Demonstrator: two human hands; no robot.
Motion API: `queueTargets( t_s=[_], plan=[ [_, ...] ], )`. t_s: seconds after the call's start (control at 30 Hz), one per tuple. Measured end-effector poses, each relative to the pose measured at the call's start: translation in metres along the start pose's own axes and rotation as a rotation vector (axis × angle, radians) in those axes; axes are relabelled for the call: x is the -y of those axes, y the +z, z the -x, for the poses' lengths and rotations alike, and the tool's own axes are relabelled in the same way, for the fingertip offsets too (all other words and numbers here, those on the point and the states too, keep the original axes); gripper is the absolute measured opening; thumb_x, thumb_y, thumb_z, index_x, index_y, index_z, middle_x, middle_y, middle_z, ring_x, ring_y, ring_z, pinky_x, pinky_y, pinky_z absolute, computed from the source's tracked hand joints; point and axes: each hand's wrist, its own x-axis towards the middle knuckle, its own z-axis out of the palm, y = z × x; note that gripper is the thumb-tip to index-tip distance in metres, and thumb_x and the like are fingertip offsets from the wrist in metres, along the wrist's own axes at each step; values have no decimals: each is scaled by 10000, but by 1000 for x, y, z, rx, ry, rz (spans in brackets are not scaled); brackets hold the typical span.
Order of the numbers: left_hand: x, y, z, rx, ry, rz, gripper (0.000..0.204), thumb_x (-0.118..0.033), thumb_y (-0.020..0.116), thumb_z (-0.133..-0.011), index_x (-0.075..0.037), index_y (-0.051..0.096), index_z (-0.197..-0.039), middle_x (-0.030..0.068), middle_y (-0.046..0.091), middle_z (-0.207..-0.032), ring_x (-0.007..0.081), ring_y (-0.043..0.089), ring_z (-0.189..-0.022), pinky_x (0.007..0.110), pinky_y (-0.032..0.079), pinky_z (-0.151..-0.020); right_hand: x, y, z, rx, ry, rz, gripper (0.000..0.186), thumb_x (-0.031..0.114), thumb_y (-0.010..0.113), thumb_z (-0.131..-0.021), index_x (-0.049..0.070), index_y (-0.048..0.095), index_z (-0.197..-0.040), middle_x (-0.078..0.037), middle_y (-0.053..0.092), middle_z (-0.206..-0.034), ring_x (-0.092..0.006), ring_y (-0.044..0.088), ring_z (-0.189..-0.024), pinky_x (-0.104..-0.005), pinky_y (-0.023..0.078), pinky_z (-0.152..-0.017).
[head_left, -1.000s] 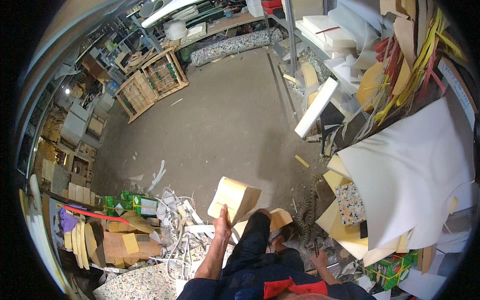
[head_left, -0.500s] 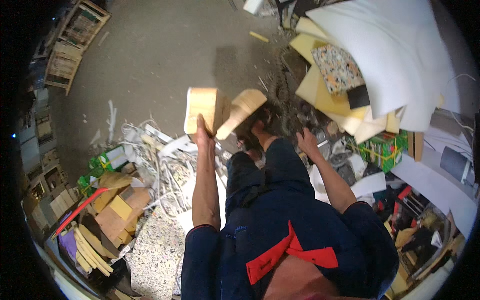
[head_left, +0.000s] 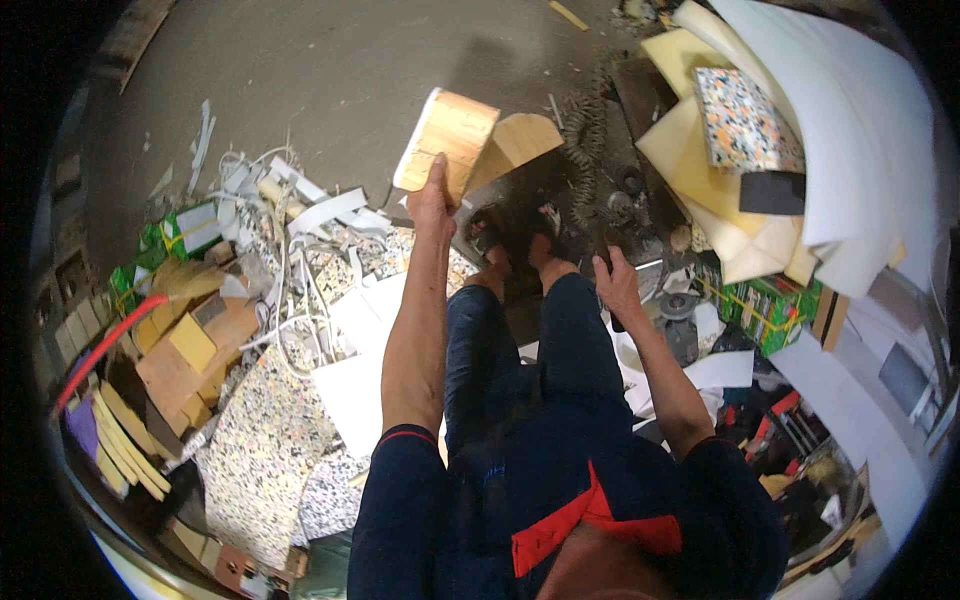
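My left hand (head_left: 432, 208) grips a pale wooden piece (head_left: 452, 130) by its near end, thumb on its face. White padding lines the piece's left edge. Just behind it, to the right, a flat wooden part with a rounded end (head_left: 525, 142) shows; whether the two are joined is hidden. My right hand (head_left: 620, 285) is closed, apart from the wood and near my right knee. Something dark shows at its palm and above its fingers, too unclear to name. A dark coiled hose (head_left: 583, 165) hangs or lies just beyond this hand.
White strips and offcuts (head_left: 300, 215) heap on the left, near speckled foam sheets (head_left: 260, 450) and a brown board (head_left: 205, 365). Yellow foam (head_left: 680, 150), a speckled foam block (head_left: 740, 120) and a large white sheet (head_left: 860, 130) are stacked at right. A green strapped bundle (head_left: 765, 315) stands below.
My left hand has raised the wooden piece farther forward and tilted it to the right. My right hand stays near my knee. The view has shifted, and my legs are farther apart.
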Motion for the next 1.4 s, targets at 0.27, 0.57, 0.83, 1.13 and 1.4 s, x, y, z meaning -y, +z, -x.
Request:
queueTargets(
  t_s=[0.27, 0.57, 0.83, 1.13, 1.4],
  plan=[
    [-17, -24, -3, 269, -104, -124, 645, -523, 695, -872, -65, 549, -1302, 108, 641, -1171, 242, 623, -1013, 434, 540, -783, 83, 7, -41, 59, -620, -70, 505, 96, 562, -923, 67, 476, -1420, -235, 629, -1061, -421, 633, -909, -458, 520, -765],
    [-25, -20, -11, 186, -165, -247, 670, -542, 740, -829, -42, 591, -1249, 106, 652, -1081, 252, 628, -867, 429, 542, -784, 135, 13, -78, 127, -846, 100, 589, 77, 583, -911, 175, 449, -1477, -138, 588, -835, -356, 640, -713, -446, 537, -625],
    [-22, -20, -16, 173, -162, -252, 669, -544, 773, -785, -36, 619, -1194, 93, 666, -1008, 228, 631, -804, 376, 550, -656, 151, 12, -87, 460, -645, 545, 675, 99, 522, -925, 301, 314, -1534, -192, 582, -953, -436, 648, -819, -495, 548, -730],
    [-17, -18, -12, 145, -127, -278, 647, -593, 712, -820, -68, 612, -1184, 101, 655, -972, 207, 623, -760, 387, 537, -659, 154, 5, -84, 457, -728, 676, 693, 85, 542, -911, 303, 323, -1531, -204, 591, -969, -430, 657, -777, -508, 550, -717],
    [-26, -16, -12, 155, -106, -303, 600, -567, 750, -785, -51, 649, -1074, 85, 640, -876, 186, 602, -661, 336, 520, -589, 150, -2, -81, 216, -1083, 342, 695, 44, 606, -863, 288, 426, -1489, -147, 577, -899, -350, 646, -698, -456, 554, -660]
  ],
)
